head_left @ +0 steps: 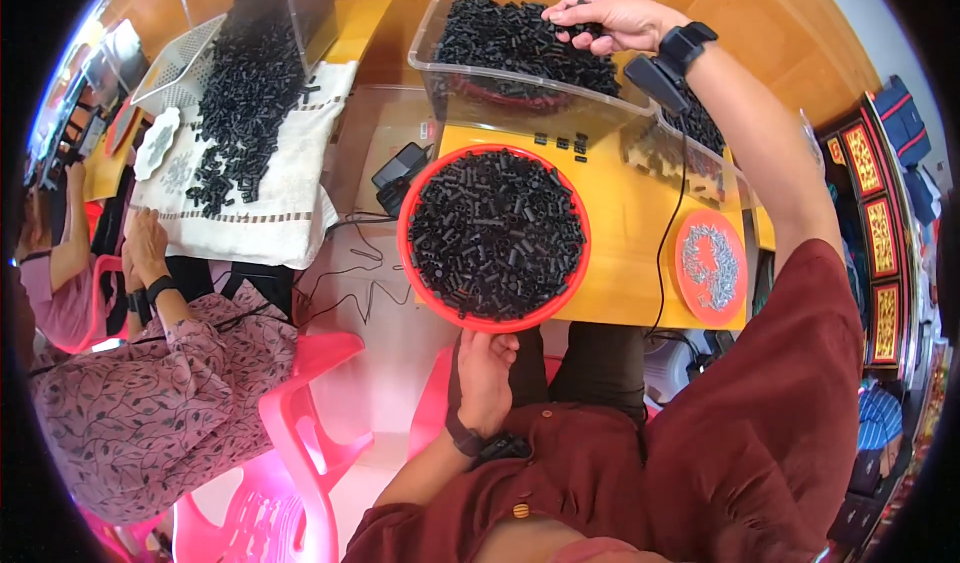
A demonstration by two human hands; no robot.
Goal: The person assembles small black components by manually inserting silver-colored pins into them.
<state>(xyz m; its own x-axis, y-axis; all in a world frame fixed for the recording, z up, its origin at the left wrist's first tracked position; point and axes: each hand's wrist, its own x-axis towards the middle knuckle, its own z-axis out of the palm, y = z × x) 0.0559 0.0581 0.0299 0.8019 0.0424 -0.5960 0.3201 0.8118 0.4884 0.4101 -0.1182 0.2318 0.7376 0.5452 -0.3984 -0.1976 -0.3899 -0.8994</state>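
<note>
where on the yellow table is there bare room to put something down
Bare yellow table: the strip between the red tray and the small red dish, running up to the clear bin. Smaller patch below the dish. Crowded: tray and bin hold black parts; the right hand is in the bin.

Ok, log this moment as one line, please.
right hand: grabbing black parts in clear bin | left hand: holding rim of red tray full of black parts | small red dish: metal bits

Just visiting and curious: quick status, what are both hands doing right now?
Right hand reaching into clear bin, grip on black parts. Left hand holds red tray rim. Nothing in the way.
</note>
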